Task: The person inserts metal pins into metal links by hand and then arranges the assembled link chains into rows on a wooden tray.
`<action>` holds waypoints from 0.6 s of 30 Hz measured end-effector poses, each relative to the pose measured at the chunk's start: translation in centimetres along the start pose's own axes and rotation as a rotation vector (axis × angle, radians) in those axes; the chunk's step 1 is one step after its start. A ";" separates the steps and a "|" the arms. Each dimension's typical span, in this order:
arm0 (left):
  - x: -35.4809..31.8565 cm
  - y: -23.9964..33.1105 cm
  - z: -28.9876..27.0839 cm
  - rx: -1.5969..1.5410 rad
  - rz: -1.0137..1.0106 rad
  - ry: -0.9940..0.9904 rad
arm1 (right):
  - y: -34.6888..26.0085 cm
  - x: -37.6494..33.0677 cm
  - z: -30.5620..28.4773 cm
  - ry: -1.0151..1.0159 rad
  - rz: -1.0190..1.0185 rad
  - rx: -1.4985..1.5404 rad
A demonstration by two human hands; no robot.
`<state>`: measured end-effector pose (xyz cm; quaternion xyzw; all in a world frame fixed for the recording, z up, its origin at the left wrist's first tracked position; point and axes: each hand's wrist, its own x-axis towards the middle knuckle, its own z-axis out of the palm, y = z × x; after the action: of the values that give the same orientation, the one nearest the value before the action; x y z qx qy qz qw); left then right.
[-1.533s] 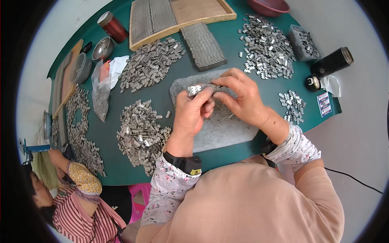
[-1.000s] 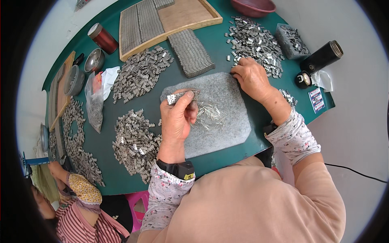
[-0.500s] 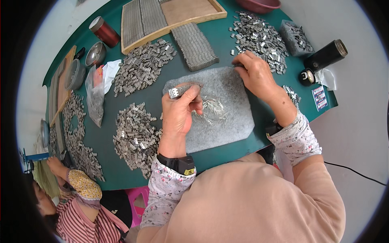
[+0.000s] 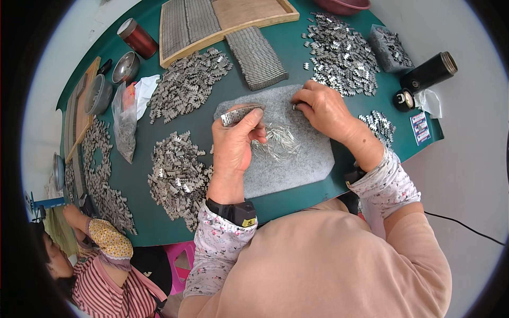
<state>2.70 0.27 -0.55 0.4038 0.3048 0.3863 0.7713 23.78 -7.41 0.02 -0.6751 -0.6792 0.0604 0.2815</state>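
My left hand [image 4: 231,151] is closed round a short strip of toothed metal links [image 4: 237,114], its thumb pressed along the strip. To the right, my right hand [image 4: 330,112] pinches a small dark metal piece [image 4: 295,107] between thumb and fingertips, a little apart from the strip. Both hands are over a grey felt mat [image 4: 297,177]. Thin silvery pins [image 4: 281,144] lie loose on it, partly behind my left fingers. Beyond the mat rests a long woven block of joined links [image 4: 255,57]. A heap of loose toothed links [image 4: 342,53] spreads past my right hand.
More link heaps [image 4: 177,177] lie left of the mat. A wooden tray [image 4: 249,10] stands at the back, a red flask [image 4: 137,37] and metal bowl [image 4: 125,68] at left. A plastic tub [image 4: 389,47] and black flask [image 4: 429,71] stand right. Another person [image 4: 101,265] works at lower left.
My right hand has come from the edge of the far right heap back toward the strip, a small piece now showing in its fingers. My left hand stays nearly in place, the strip slightly turned.
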 end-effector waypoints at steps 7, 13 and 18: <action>0.0 -0.2 0.3 0.063 0.000 0.034 | -1.7 0.2 -0.1 0.008 0.074 0.224; -0.1 -0.6 0.3 0.001 -0.008 -0.014 | -3.4 0.3 2.0 0.036 0.219 0.898; -0.2 -0.5 0.4 -0.009 0.019 -0.003 | -4.7 0.3 2.1 0.078 0.224 0.852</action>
<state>3.10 -0.31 -0.75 0.4037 0.2982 0.3944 0.7698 18.69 -6.87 0.52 -0.5699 -0.5052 0.3396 0.5519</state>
